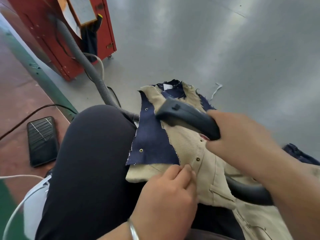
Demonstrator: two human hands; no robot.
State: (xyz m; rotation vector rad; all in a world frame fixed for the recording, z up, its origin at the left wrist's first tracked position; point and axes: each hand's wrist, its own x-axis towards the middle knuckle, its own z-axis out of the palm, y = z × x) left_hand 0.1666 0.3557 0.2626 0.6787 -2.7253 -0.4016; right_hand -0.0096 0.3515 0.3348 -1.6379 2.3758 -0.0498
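Nozzle [187, 116] gripped by R hand [242, 135]; L hand [166, 193] pinches garment [188, 146].

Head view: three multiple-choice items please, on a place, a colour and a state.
1. Where does the phone lie? A on the grey floor; B on the reddish surface left of the knee; C on the red cabinet.
2. The eyelet strip is: A navy; B green; C white.
3. The right hand: A hangs open; B grips the suction nozzle; C pinches a thread.
B: it lies flat beside the knee. A: dark blue against the beige cloth. B: it wraps the dark nozzle.
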